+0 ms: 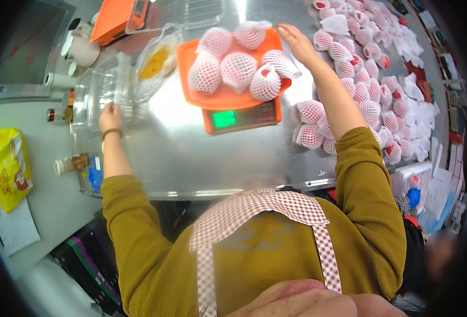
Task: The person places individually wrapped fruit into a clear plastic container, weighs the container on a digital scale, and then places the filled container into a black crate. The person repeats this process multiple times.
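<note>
My left hand [111, 118] is at the near right side of a stack of clear plastic containers [112, 79], fingers curled; whether it grips one is unclear. To the right of an orange weighing tray [195, 95], my right hand [298, 42] is stretched out with nothing in it, its fingertips close to the tray's far right corner. Several round red fruits in white foam net sleeves [239, 71] sit in the tray. Below the tray shows the digital scale [243, 117], its display lit green.
Many foam-sleeved fruits [360, 79] cover the right of the steel table [217, 166]. A clear bag with yellow contents [156, 61] lies left of the scale. An orange device [116, 20] and a white jug [80, 49] stand far left. A person [441, 253] is partly visible at lower right.
</note>
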A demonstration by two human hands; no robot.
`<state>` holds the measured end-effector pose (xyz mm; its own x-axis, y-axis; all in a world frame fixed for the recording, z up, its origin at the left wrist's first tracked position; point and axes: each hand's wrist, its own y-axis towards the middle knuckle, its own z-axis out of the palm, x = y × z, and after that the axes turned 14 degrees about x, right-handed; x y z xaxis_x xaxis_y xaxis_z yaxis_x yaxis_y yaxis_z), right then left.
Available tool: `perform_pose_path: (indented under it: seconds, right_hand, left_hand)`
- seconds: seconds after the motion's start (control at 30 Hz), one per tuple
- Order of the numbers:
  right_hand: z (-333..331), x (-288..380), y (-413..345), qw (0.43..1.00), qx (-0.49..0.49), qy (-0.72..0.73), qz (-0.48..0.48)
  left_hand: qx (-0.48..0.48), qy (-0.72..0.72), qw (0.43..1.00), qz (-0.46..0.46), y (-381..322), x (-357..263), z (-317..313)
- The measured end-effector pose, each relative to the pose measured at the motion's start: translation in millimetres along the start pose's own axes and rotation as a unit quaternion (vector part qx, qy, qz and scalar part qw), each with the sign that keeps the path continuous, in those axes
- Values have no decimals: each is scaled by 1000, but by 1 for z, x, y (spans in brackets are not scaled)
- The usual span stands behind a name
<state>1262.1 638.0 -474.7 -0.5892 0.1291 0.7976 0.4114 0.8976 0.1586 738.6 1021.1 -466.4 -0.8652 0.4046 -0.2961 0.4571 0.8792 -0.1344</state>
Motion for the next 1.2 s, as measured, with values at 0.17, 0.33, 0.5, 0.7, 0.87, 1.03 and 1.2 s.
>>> perform_pose_path:
  seconds: [0.17, 0.33, 0.5, 0.7, 0.87, 1.03, 1.2]
  right_hand:
    - [-73, -34, -70, 968, 76, -76, 225]
    - [-68, -50, -150, 907, 222, -240, 266]
    - [-47, -38, -157, 904, 190, -236, 301]
    - [-63, 69, -119, 992, 1, -1, 126]
    - [22, 174, -101, 972, 106, -75, -194]
    - [102, 195, -64, 901, 81, -359, -231]
    - [120, 191, -66, 909, 119, -326, -230]
  left_hand:
    - [84, -148, 985, -5, 25, 30, -22]
    - [170, -176, 969, -35, 27, 30, -40]
    - [210, -203, 955, -46, 26, 29, -47]
    - [97, -71, 993, -11, 20, 9, -52]
    - [-55, 193, 978, -51, 2, -26, -70]
    - [53, 174, 982, -60, -1, -34, -92]
    - [122, 135, 980, -76, -10, -43, -71]
